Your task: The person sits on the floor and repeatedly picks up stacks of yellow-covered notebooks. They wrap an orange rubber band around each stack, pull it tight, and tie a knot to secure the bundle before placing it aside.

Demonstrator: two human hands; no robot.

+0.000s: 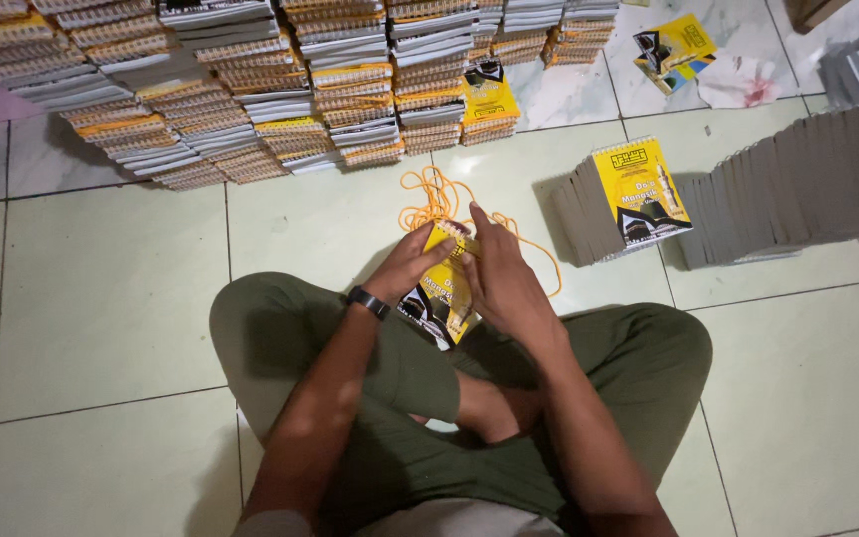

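Observation:
I sit cross-legged on a tiled floor. Both hands hold a small yellow spiral-bound booklet (446,288) above my lap. My left hand (412,261), with a black wristband, grips its top left corner. My right hand (500,273) covers its right side, fingers at the spiral binding. A loose orange cord (436,202) lies in loops on the floor just beyond my hands and trails toward the booklet.
Tall stacks of spiral-bound booklets (251,89) fill the far side. A leaning row of booklets with a yellow cover in front (638,194) stands to the right, a longer row (807,184) beyond it. A single booklet (673,48) and crumpled paper (743,85) lie far right.

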